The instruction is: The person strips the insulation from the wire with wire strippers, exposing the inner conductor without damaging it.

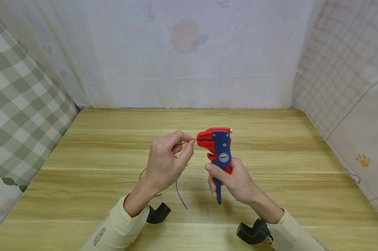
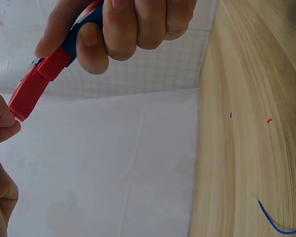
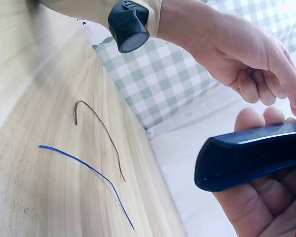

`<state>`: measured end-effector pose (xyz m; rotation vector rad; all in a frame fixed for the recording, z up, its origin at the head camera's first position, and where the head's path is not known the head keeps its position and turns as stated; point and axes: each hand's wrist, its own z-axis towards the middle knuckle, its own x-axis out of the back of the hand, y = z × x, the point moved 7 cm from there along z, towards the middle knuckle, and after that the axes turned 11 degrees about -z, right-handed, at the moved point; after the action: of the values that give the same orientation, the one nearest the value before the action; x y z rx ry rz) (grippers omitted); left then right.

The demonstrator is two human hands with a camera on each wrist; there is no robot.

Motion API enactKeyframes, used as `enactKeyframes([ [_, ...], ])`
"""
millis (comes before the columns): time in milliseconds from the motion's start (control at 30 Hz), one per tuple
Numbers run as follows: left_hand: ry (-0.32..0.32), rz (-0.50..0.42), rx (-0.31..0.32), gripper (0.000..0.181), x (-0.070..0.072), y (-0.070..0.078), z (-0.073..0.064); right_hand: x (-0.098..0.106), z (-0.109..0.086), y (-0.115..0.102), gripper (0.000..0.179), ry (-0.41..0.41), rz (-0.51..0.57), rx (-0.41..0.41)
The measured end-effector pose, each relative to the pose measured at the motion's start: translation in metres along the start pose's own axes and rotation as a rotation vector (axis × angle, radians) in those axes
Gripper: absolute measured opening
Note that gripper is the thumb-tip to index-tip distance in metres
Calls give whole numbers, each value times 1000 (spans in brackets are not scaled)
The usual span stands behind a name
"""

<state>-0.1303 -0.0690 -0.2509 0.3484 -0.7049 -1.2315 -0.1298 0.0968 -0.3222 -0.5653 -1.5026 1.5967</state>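
A thin red wire (image 1: 184, 142) is pinched between the thumb and index finger of my left hand (image 1: 165, 158). Its end runs into the red nose of a blue and red wire stripper (image 1: 221, 139), held in the air over the table. My right hand (image 1: 237, 181) grips the stripper by its handles, thumb across the near side and fingers wrapped behind. In the right wrist view the dark blue handle (image 3: 246, 158) fills the near right, with fingers on both sides of it. The left fingertips are right at the stripper's nose.
On the wooden table (image 1: 91, 167) lie a blue wire (image 3: 89, 167) and a brown wire (image 3: 108, 136), partly behind the left hand in the head view. A tiny red piece (image 2: 269, 120) and a tiny dark piece (image 2: 231, 115) lie there too. Patterned cloth walls stand on three sides.
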Motion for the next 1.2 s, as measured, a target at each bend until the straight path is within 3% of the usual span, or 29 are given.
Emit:
enactKeyframes([
  [1200,-13,-6,10,7,-2,-1,-1,0,-2,2,21,52,-26,-20],
])
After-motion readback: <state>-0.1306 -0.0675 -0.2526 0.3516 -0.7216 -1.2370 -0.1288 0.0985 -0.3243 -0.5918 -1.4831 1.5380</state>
